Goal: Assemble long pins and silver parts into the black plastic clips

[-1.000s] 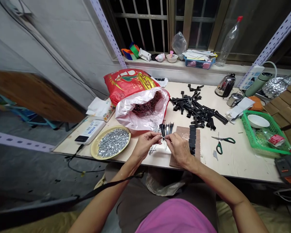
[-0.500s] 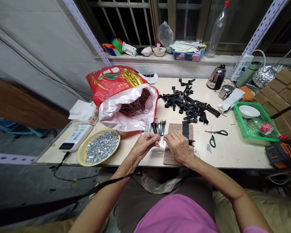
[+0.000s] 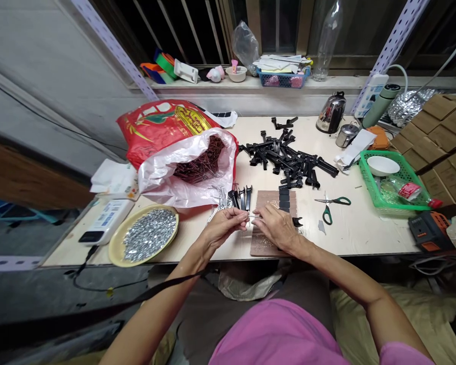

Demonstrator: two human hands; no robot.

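Note:
My left hand [image 3: 225, 227] is closed in a pinch at the front edge of the table. Facing it, my right hand [image 3: 276, 227] has its fingers bent together over a brown board [image 3: 259, 245]. A thin metal pin [image 3: 254, 217] spans the small gap between both sets of fingertips. Just behind my left hand lie loose silver pins [image 3: 217, 206] and several black plastic clips [image 3: 248, 197] side by side. A row of black squares [image 3: 284, 197] runs along the board. Another black piece [image 3: 297, 222] pokes out beyond my right hand.
Left of my hands are a yellow bowl [image 3: 113, 249] of small metal pieces and a red bag [image 3: 155, 121] of dark red wiry pieces. A heap of black clips [image 3: 285, 157] lies behind. Scissors [image 3: 327, 208], a green basket [image 3: 403, 204] and a kettle [image 3: 331, 112] stand or lie rightward.
The view has shifted slightly, so most things sit further left. My hands stay close together, and the thin pin now shows as a level line between the fingertips.

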